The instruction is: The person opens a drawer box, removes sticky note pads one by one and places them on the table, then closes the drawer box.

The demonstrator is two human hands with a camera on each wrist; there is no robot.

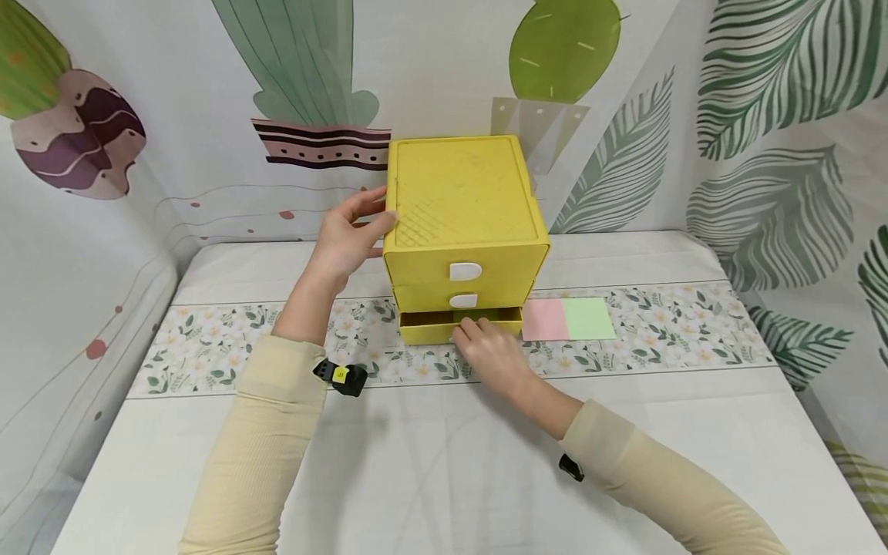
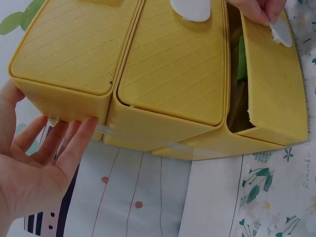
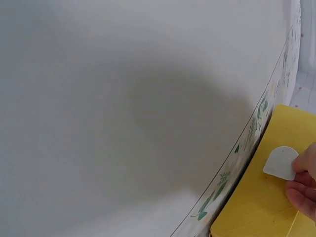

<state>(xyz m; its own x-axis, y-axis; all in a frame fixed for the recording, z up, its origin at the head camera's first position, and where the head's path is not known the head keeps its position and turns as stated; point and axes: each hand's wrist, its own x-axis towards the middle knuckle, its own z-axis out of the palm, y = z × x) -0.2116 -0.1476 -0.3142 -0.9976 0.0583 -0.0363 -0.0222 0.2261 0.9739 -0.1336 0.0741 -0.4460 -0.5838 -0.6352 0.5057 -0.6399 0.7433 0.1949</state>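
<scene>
A yellow drawer cabinet (image 1: pixel 458 193) with three stacked drawers stands on the table. My left hand (image 1: pixel 347 239) rests against its left side near the top, fingers spread and thumb at the upper edge. Down at the bottom drawer (image 1: pixel 423 334), which is pulled partly out, my right hand (image 1: pixel 494 358) pinches the white handle (image 3: pixel 280 163) between thumb and fingers. Something green (image 2: pixel 242 59) shows inside that drawer, mostly hidden by its front panel. Both upper drawers are closed, each with a white handle, such as the top one (image 1: pixel 465 271).
To the right of the cabinet lie a pink paper square (image 1: pixel 544 320) and a light green paper square (image 1: pixel 588 318), side by side. A floral strip (image 1: pixel 666 327) crosses the white tablecloth (image 1: pixel 416 462). Behind the cabinet hangs a plant-printed cloth (image 1: pixel 437 69).
</scene>
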